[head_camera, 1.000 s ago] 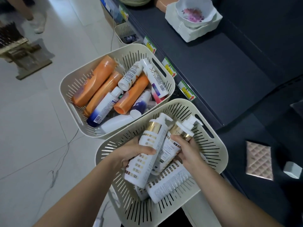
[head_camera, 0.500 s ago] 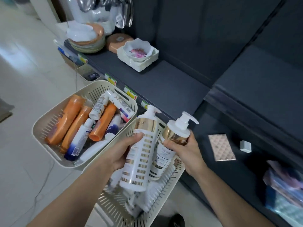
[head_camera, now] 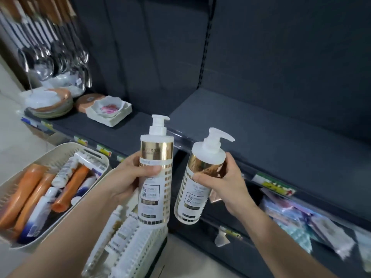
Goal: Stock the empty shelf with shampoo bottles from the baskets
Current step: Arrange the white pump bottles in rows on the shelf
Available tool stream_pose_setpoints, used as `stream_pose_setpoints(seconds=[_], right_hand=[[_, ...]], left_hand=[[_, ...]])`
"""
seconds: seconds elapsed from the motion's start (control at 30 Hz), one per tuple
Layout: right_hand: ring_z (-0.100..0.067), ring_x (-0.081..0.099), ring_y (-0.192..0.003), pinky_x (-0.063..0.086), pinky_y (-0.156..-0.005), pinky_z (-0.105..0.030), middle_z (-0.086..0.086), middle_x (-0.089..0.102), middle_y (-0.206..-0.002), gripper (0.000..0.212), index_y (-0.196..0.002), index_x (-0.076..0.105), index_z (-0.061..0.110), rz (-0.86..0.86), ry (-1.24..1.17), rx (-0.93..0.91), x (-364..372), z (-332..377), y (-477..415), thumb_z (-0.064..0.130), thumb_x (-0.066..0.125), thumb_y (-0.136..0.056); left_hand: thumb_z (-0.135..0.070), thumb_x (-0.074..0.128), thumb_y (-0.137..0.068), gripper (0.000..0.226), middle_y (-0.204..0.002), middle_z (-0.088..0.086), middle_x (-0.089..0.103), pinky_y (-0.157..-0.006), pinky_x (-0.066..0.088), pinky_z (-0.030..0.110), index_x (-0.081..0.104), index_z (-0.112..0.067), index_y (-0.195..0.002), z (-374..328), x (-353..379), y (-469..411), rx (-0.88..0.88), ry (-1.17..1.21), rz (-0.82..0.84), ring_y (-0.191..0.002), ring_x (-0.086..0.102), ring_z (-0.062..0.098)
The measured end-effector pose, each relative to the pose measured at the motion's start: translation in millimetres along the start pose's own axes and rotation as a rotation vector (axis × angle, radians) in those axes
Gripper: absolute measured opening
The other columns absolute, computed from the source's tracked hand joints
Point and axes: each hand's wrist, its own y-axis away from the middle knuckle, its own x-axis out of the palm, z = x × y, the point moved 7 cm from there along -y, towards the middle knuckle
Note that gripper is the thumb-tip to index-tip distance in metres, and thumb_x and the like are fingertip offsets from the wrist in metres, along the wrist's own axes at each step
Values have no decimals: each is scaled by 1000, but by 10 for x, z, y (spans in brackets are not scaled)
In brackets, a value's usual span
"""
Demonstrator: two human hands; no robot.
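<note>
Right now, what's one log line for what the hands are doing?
left hand: holds tall pump bottle upright | right hand: holds second pump bottle tilted | dark shelf: no bottles yet | stage: carrying to shelf

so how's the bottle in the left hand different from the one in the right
The left hand holds its bottle upright; the bottle in the right hand tilts, base swung left. The left bottle looks taller and straight-sided with flat shoulders; the right bottle looks shorter with rounded shoulders. Both are white with a gold band, gold squares and a white pump.
</note>
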Motion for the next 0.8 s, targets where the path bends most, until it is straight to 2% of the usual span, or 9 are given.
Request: stream_pose_setpoints(seconds=[0.1,0.2,0.37,0.5,0.6,0.7,0.8], right_hand=[[-13,70,-99,58,-88,-43,6,73,-107,75,-112,59,33,-38,-4,-57,-499,252,226,37,89,-44],[-13,71,-98,58,-89,-42,6,74,-106,73,-113,60,32,-76,5,-129,-1002,486,451,35,89,-46],[-12,72,-96,58,-87,-43,7,75,-106,66,-109,62,40,-152,48,-218,-1857,806,801,36,90,-50],[-10,72,-96,58,-84,-38,9,74,-106,69,-110,62,38,-272,64,-272,-2507,1036,1028,39,90,-48],[-9,71,-95,57,-82,-35,10,74,-105,70,-109,61,39,-362,78,-302,-2955,1152,1144,41,90,-46],[-13,71,-98,58,-88,-41,5,74,-106,77,-115,59,31,-452,74,-309,-3369,1204,1221,41,90,-45],[-15,72,-97,58,-89,-44,4,75,-105,72,-111,60,33,-515,89,-319,-3729,1236,1267,41,91,-47]], left_hand=[[-29,97,-25,103,-107,18,71,-78,56,44,57,-5,-117,-197,512,31,84,-85,3,-100,68,36],[-41,97,-20,97,-98,10,75,-68,57,37,63,-13,-106,-369,1061,54,162,-130,41,-89,72,28],[-39,98,-24,80,-98,8,75,-72,58,34,70,-20,-96,-586,1984,8,280,-115,129,-91,72,25],[-41,97,-25,87,-100,9,74,-72,59,43,66,-17,-102,-725,2720,-58,298,-162,218,-91,72,29],[-40,98,-25,87,-99,8,75,-68,59,34,66,-16,-102,-811,3190,-174,314,-168,294,-91,72,27],[-39,97,-24,88,-99,8,74,-72,57,33,66,-16,-102,-850,3608,-341,320,-184,358,-93,72,26],[-38,98,-21,83,-97,7,75,-72,56,31,69,-19,-97,-847,3990,-559,323,-183,424,-91,72,24]])
